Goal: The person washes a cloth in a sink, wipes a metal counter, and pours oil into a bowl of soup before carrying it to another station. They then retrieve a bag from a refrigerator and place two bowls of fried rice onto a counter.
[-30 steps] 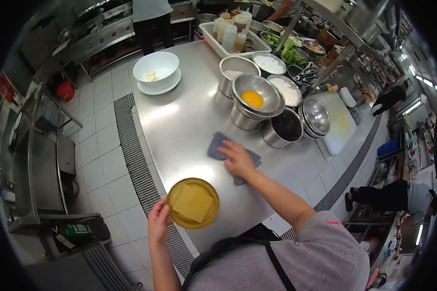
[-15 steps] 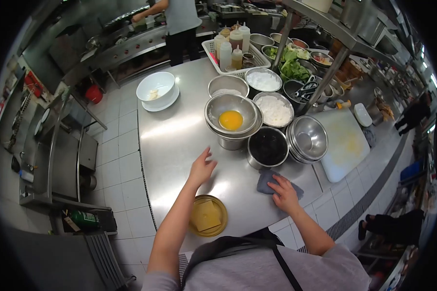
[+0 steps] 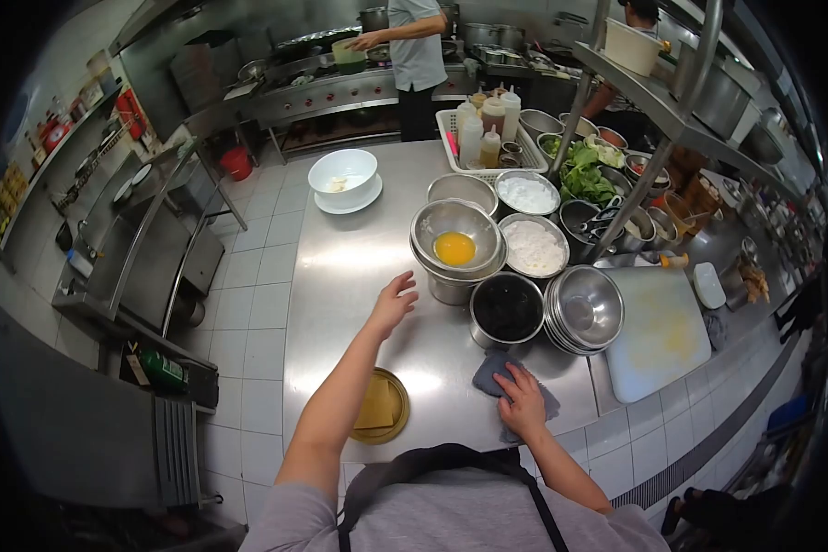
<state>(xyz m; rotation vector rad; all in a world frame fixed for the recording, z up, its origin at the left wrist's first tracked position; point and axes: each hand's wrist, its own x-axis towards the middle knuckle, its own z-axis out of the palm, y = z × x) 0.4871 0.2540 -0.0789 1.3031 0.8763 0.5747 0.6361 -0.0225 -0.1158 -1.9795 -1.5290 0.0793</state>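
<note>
My left hand (image 3: 395,302) hovers over the steel table with its fingers apart and nothing in it, left of and below a steel bowl (image 3: 432,230) holding yellow egg (image 3: 454,248). That bowl sits on other steel vessels. My right hand (image 3: 522,398) lies spread on a dark grey cloth (image 3: 493,368) near the front edge. A steel pot of dark contents (image 3: 507,309) stands just beyond the cloth, beside stacked steel bowls (image 3: 589,308). Below my left forearm is a round yellowish container (image 3: 380,408), partly covered by the arm.
A white bowl (image 3: 342,175) stands at the back left. Bowls of white powder (image 3: 535,247), leafy greens (image 3: 586,175) and a basket of bottles (image 3: 451,138) fill the back right. A cutting board (image 3: 653,340) lies right. A person (image 3: 417,55) stands at the stove.
The view has shifted, so the table sits lower and more to the right. My right hand still rests on the cloth, and my left hand remains raised and empty.
</note>
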